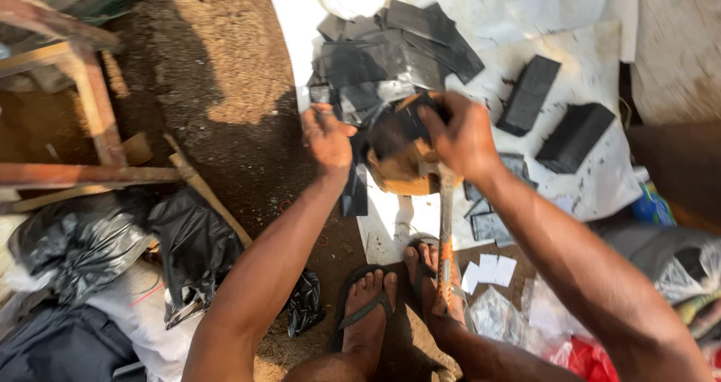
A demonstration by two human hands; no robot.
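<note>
Black sheet material, thin and slightly glossy, is being worked over a tan, rounded form [402,168] that is sitting on top of an upright stand [445,239], whose shaft is running down between the person's sandalled feet [398,295]. The right hand [462,138] is clamped over the top of the form, fingers curled down on the dark piece [394,130] draped there and pressing it against the tan surface. The left hand [328,138] is apart from the right, just to the left of the form, pinching the hanging edge of the same dark piece, whose tail is dropping toward the ground (whether it is one strip or two overlapping ones cannot be told).

Judging from this, the step in hand looks like stretching the black piece over the form: one hand is anchoring, the other is pulling the loose side taut. A next move would seem to call for steady tension from the left hand while the right is keeping its pressure, so that the sheet is lying flat without wrinkling or slipping off the curve.

Just behind the form, a heap of cut black pieces [394,59] is lying on a white sheet [593,179] spread over the brown dirt. Two neat black stacks [552,115] are resting further right on that sheet. Crumpled black plastic bags [135,243] are lying to the left, near a wooden frame [82,119].
</note>
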